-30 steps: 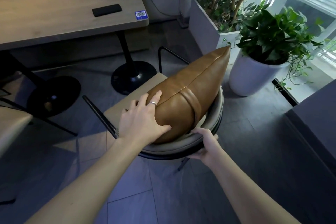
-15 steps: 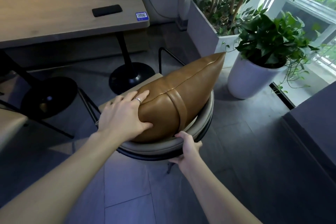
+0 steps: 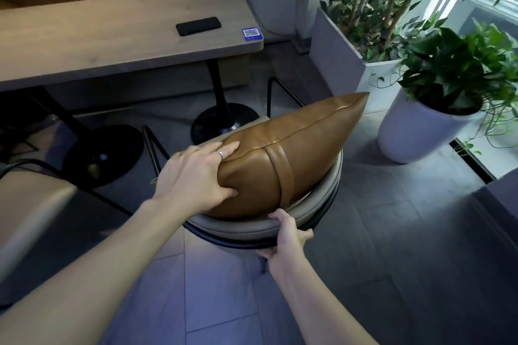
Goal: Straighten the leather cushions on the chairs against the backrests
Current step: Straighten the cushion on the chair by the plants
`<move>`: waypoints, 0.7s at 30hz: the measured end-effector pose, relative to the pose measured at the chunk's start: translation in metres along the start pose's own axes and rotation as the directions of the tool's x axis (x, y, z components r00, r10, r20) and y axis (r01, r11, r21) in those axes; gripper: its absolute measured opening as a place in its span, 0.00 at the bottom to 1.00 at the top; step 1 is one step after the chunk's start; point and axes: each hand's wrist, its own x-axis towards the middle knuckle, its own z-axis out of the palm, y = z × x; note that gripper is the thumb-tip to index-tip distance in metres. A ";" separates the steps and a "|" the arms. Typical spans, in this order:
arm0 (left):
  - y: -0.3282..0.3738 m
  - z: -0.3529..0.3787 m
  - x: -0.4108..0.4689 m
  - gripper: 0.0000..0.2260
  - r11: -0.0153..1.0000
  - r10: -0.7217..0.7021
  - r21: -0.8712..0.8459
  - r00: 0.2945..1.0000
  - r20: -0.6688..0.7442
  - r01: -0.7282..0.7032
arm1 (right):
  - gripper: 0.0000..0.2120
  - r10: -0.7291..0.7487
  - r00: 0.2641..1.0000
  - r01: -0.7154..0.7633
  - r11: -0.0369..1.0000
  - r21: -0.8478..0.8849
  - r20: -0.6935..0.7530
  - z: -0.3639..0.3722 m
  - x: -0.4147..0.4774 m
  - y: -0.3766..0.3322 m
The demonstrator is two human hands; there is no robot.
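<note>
A brown leather cushion (image 3: 297, 148) with a strap across it stands on its edge in the chair, leaning on the curved grey backrest (image 3: 244, 225). My left hand (image 3: 196, 179), with a ring on one finger, grips the cushion's near left corner, thumb pressed into the front face. My right hand (image 3: 288, 241) is closed over the backrest's top rim below the strap. The beige seat (image 3: 258, 120) shows just behind the cushion; most of it is hidden.
A wooden table (image 3: 112, 36) with a black phone (image 3: 198, 26) and black pedestal bases (image 3: 221, 123) stands ahead. A white pot with a leafy plant (image 3: 420, 131) and a grey planter box (image 3: 342, 59) stand right. Another chair seat (image 3: 30, 204) is at left.
The chair and cushion have shifted left and closer to the table. Both hands keep their holds, the left on the cushion's corner, the right on the backrest rim.
</note>
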 end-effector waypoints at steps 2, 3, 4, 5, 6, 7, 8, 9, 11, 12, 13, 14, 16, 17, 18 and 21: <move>-0.012 -0.001 0.005 0.43 1.000 0.007 0.005 1.000 -0.007 -0.007 | 0.50 -0.004 1.000 0.004 1.000 0.011 -0.004 0.013 -0.003 0.006; -0.016 -0.002 0.008 0.43 1.000 0.015 0.006 1.000 -0.013 -0.015 | 0.51 -0.011 1.000 0.011 1.000 0.018 -0.010 0.017 -0.004 0.008; -0.019 -0.003 0.010 0.42 1.000 0.026 0.009 0.999 -0.020 -0.025 | 0.51 -0.016 1.000 0.016 1.000 0.026 -0.018 0.020 -0.003 0.010; -0.019 -0.003 0.012 0.42 0.999 0.038 0.013 0.999 -0.028 -0.037 | 0.50 -0.019 0.999 0.020 0.999 0.029 -0.026 0.021 -0.002 0.010; -0.018 -0.004 0.014 0.41 0.999 0.047 0.016 0.998 -0.037 -0.047 | 0.49 -0.021 0.999 0.021 0.999 0.028 -0.032 0.020 0.000 0.009; -0.016 -0.003 0.014 0.41 0.998 0.056 0.019 0.997 -0.046 -0.056 | 0.48 -0.017 0.999 0.018 0.999 0.027 -0.035 0.019 0.001 0.008; -0.013 -0.003 0.015 0.40 0.998 0.062 0.024 0.997 -0.053 -0.061 | 0.48 -0.010 0.999 0.011 1.000 0.026 -0.033 0.017 0.002 0.007; -0.010 -0.002 0.014 0.40 0.998 0.064 0.029 0.996 -0.057 -0.063 | 0.47 -0.003 1.000 0.004 1.000 0.026 -0.031 0.015 0.003 0.006; -0.007 -0.001 0.010 0.40 0.997 0.069 0.039 0.995 -0.068 -0.066 | 0.46 0.001 1.000 0.000 1.000 0.027 -0.014 0.013 0.003 0.006; -0.007 0.000 0.007 0.40 0.997 0.073 0.041 0.995 -0.074 -0.070 | 0.45 0.000 1.000 0.000 1.000 0.030 -0.005 0.012 0.003 0.007; -0.007 0.000 0.006 0.40 0.997 0.073 0.042 0.994 -0.082 -0.070 | 0.44 -0.001 1.000 0.001 0.999 0.034 0.005 0.011 0.002 0.008; -0.007 0.000 0.004 0.41 0.997 0.070 0.040 0.994 -0.086 -0.067 | 0.44 -0.001 1.000 0.000 0.999 0.041 0.009 0.011 0.002 0.009; -0.005 0.000 0.001 0.41 0.997 0.070 0.038 0.994 -0.087 -0.067 | 0.43 -0.002 1.000 0.002 0.998 0.055 0.004 0.007 0.003 0.010; -0.004 0.001 -0.001 0.41 0.997 0.074 0.041 0.993 -0.088 -0.070 | 0.43 -0.001 1.000 0.001 0.998 0.057 0.005 0.005 0.003 0.011; -0.003 0.003 -0.003 0.41 0.996 0.079 0.044 0.993 -0.091 -0.076 | 0.43 0.004 1.000 -0.004 0.998 0.055 0.001 0.003 0.002 0.011; -0.004 0.004 -0.003 0.41 0.996 0.076 0.046 0.991 -0.110 -0.072 | 0.47 0.010 1.000 -0.009 0.999 0.047 -0.009 0.006 0.000 0.011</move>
